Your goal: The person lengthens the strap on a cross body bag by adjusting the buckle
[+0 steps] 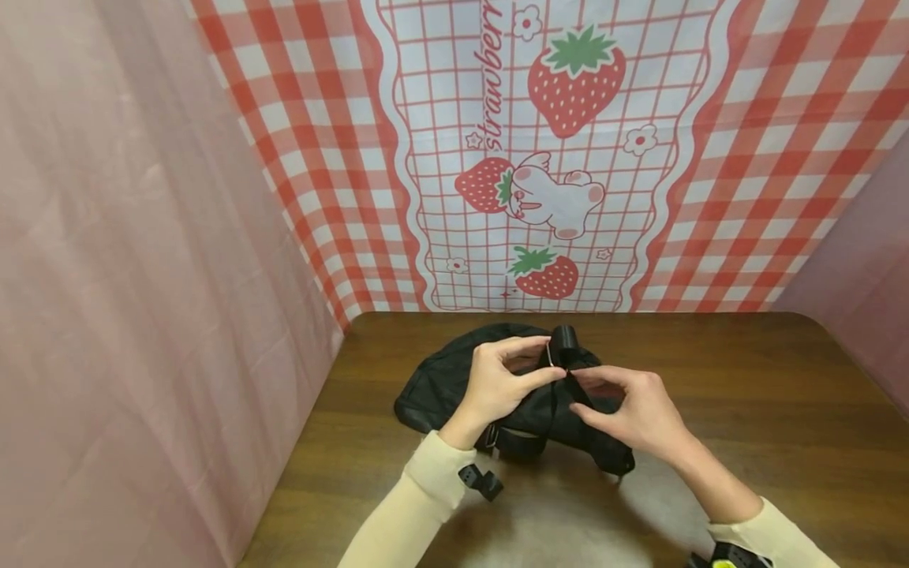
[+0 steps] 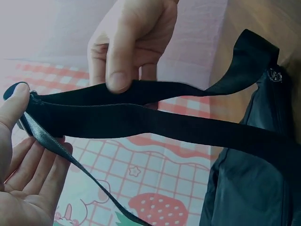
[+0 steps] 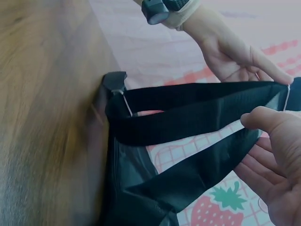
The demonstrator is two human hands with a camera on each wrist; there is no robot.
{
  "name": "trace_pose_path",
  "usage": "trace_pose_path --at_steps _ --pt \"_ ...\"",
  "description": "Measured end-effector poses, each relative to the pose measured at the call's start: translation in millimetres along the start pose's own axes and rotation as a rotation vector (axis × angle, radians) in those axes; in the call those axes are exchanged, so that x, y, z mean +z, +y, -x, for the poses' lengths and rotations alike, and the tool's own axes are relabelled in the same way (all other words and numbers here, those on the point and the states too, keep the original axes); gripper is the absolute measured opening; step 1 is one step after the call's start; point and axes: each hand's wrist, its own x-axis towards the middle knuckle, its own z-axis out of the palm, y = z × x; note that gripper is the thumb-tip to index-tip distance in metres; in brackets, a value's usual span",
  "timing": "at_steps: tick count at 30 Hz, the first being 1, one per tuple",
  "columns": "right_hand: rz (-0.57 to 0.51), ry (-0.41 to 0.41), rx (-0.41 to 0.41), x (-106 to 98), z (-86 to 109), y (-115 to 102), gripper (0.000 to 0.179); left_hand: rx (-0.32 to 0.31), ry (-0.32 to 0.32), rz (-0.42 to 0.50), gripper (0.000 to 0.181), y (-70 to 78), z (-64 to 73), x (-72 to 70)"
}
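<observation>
Your left hand (image 1: pixel 497 384) pinches the black strap (image 2: pixel 94 121) at a thin metal slider (image 3: pixel 287 97), thumb on one side and fingers on the other. Your right hand (image 1: pixel 642 414) grips the strap between thumb and fingers, just beside the left. The strap runs doubled from the slider down to the black bag (image 1: pixel 443 379), which lies on the table (image 1: pixel 753 418) beneath both your hands, near the strawberry-print cloth (image 1: pixel 802 197).
</observation>
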Motion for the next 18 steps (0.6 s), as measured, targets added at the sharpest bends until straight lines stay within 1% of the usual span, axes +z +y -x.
trace_pose_path --at_steps 6,10,14,18 --pt "0.035 -0.055 0.027 -6 6.1 7 0.044 -0.009 -0.001 -0.004 0.041 0.4 0.3 1.3" --pt "0.006 -0.066 0.013 -1 0.9 3 0.046 -0.007 -0.01 -0.014 0.041 0.4 0.6 2.4" --pt "-0.026 -0.014 -0.01 5 -9.5 -5 0.044 0.002 -0.016 -0.015 0.042 1.0 -0.2 3.3" --pt "-0.032 0.04 -0.017 8 -13.0 -10 0.039 -0.004 -0.025 -0.014 0.043 1.9 -0.9 4.0"
